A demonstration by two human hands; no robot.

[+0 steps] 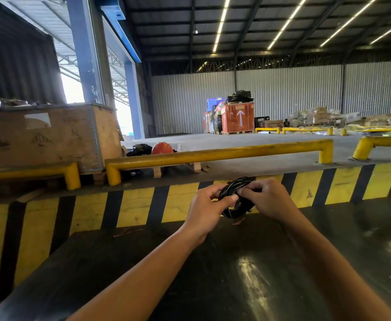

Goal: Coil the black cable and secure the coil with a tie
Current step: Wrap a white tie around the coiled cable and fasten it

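Both hands meet at chest front, held above the dark worktop (213, 274): left hand (205, 208) grips the black cable (233, 198) coil's left rim, thumb across the strands; right hand (267, 196) pinches at coil centre w/ fingertips, prob. working a tie, too small to confirm. Coil sits between the hands, roughly upright, face toward viewer; both equally near, forearms converging.
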